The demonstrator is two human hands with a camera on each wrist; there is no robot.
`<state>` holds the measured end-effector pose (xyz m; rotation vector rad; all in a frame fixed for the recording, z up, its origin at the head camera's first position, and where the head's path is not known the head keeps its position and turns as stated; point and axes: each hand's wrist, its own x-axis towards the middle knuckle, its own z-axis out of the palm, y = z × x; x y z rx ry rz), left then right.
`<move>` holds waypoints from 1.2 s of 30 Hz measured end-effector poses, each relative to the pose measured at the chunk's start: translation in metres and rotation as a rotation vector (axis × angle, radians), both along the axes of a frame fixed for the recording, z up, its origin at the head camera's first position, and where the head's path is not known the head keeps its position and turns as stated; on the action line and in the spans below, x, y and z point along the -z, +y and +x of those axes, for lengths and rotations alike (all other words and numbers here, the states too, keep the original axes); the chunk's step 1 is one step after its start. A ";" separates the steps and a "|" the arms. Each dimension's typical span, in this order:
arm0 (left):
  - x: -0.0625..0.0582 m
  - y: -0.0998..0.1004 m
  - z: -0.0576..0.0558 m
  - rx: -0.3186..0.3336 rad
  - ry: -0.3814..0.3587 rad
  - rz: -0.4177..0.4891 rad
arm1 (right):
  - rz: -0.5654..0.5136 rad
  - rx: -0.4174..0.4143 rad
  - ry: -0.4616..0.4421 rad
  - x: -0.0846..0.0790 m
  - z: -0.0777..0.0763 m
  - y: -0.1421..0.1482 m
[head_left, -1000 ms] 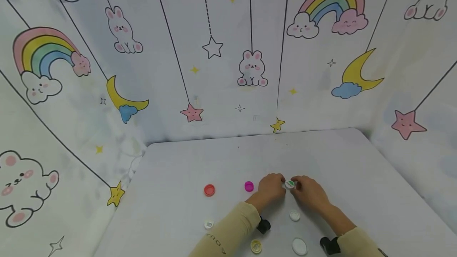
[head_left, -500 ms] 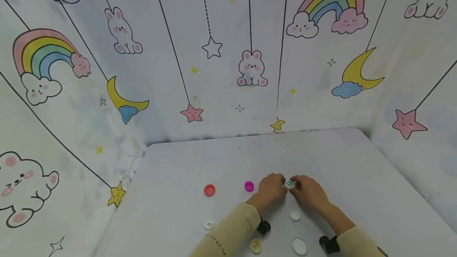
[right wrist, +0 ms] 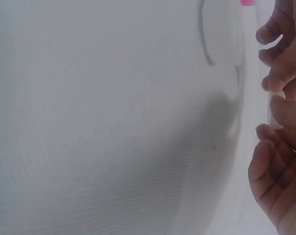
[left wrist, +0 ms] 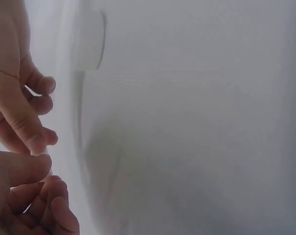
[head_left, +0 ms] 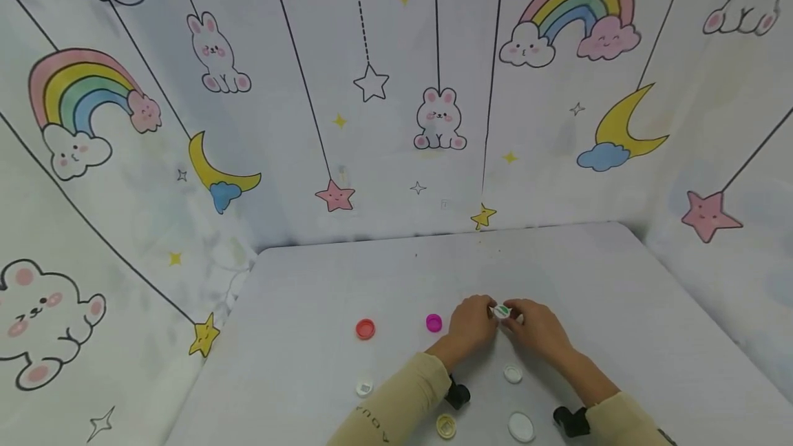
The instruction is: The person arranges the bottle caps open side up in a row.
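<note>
A small white bottle cap (head_left: 501, 312) with a green mark on top is held just over the table between both hands. My left hand (head_left: 473, 322) pinches its left side, and my right hand (head_left: 540, 330) pinches its right side. In the left wrist view the left hand (left wrist: 28, 196) is at the bottom, its thumb close to the other hand's fingertips. The fingers largely cover the cap in both wrist views. A magenta cap (head_left: 434, 323) lies left of the left hand, and a white cap (head_left: 512, 374) lies nearer the person, below the hands.
Around the white table (head_left: 297, 294) lie a red cap (head_left: 365, 329), another white cap (head_left: 364, 388), a yellow cap (head_left: 446, 426) and a larger white lid (head_left: 521, 427). Black wrist devices (head_left: 572, 422) sit under the sleeves. A printed backdrop (head_left: 384, 157) rises behind the table.
Both hands have shifted slightly up and away from the person with the green-marked cap. The other caps stay in place; the head view has shifted a little.
</note>
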<state>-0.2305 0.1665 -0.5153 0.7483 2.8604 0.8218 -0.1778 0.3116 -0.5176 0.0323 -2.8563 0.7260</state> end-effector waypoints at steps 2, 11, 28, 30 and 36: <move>-0.001 -0.001 0.001 0.005 0.012 0.015 | -0.003 -0.004 0.011 -0.002 0.001 -0.001; -0.003 -0.002 0.003 -0.016 0.061 0.108 | -0.042 0.004 0.039 -0.009 0.003 -0.003; 0.000 -0.007 0.005 -0.036 0.010 0.246 | -0.059 0.008 0.114 -0.006 0.007 -0.007; -0.001 -0.007 0.005 -0.047 -0.033 0.286 | -0.073 0.012 0.121 -0.007 0.008 -0.007; -0.004 -0.008 0.006 -0.079 -0.093 0.339 | -0.074 0.010 0.141 -0.001 0.007 -0.005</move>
